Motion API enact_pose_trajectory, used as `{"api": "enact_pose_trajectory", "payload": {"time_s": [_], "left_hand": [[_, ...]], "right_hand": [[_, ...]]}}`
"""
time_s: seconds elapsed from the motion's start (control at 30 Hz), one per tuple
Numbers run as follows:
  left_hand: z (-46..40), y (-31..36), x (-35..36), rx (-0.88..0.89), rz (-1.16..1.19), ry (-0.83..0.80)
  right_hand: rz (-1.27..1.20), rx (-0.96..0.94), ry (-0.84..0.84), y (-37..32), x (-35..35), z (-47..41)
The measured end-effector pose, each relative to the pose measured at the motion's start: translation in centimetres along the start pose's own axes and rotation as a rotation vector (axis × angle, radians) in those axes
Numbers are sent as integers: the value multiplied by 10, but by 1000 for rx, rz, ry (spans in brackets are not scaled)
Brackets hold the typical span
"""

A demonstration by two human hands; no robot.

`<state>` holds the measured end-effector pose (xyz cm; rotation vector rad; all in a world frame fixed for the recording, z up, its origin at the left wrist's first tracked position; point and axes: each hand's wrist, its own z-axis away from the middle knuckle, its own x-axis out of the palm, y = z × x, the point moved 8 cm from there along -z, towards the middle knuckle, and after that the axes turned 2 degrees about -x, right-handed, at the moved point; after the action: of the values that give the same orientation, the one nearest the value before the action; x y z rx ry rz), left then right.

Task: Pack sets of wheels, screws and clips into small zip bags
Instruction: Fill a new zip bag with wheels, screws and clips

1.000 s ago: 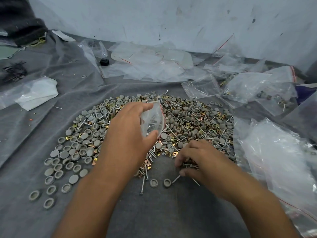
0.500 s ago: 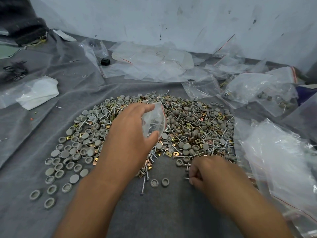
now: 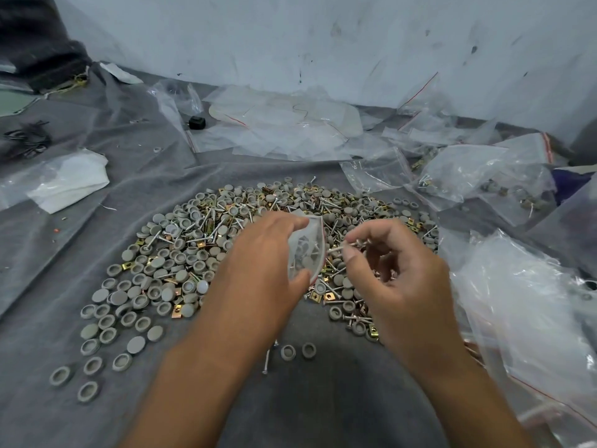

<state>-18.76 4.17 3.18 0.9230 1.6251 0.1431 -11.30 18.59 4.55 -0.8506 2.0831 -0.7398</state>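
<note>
Head-worn camera looks forward and down, close over the hands (image 3: 326,279).

Small clear zip bag (image 3: 305,250) upright, mouth open, grey wheels inside; screws (image 3: 350,245) at mouth.

Both hands cover the near middle of the pile (image 3: 226,240). The big bag (image 3: 533,318) at right runs off the edge; the small bag's (image 3: 305,253) contents blur together.
</note>
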Motion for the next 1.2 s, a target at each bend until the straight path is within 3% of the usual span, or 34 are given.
{"api": "enact_pose_trajectory", "payload": {"time_s": [0.2,0.43,0.57,0.63,0.83,1.2], "left_hand": [[-1,4,2,16,26,14],[0,-6,-12,-55,57,83],[6,-12,-50,-104,115,381],[8,-11,-59,-97,79,433],[4,-12,-37,-81,-42,217],[3,-16,-38,-99,-10,201]], "right_hand": [[334,-160,-40,-7,30,-2],[197,-2,77,12,6,-13],[373,263,-292,52,28,-6],[499,311,-443,63,41,5],[771,264,-500,61,54,12],[683,342,-394,69,41,9]]}}
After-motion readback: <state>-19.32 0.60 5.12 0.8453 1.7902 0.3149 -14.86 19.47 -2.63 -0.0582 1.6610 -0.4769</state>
